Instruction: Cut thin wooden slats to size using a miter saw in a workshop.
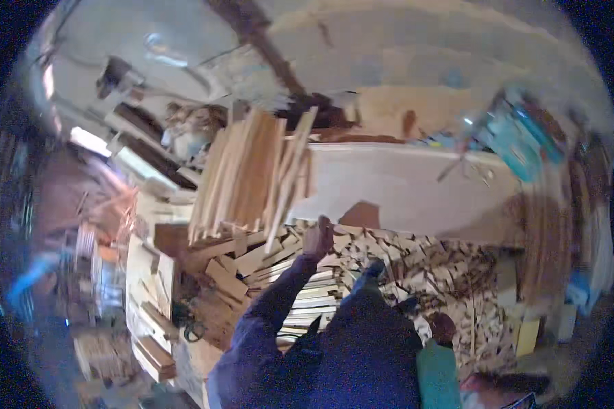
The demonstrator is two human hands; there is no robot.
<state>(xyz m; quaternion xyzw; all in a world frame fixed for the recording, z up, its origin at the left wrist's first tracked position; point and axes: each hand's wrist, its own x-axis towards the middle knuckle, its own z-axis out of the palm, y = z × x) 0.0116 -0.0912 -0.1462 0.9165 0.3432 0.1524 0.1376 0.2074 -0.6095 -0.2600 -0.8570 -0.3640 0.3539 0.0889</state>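
My left hand (317,238) reaches forward in a dark sleeve to the near edge of a pale tabletop (409,178). Its fingers are smeared by motion, so I cannot tell whether they hold anything. A brown, flat, angular piece (361,215) lies on the tabletop just right of that hand. Left of it, a bundle of long wooden strips (242,174) rests across the table's end. Lower right, what looks like my right hand (442,327) is blurred above a green patch, beside a small white thing (423,331). Its fingers are not clear.
Wood offcuts (450,279) cover the floor below the table. Pale slats (310,307) lie in a row near my legs. At left stands a light wooden board (147,286) with pieces against it. Teal items (515,143) sit at the table's far right.
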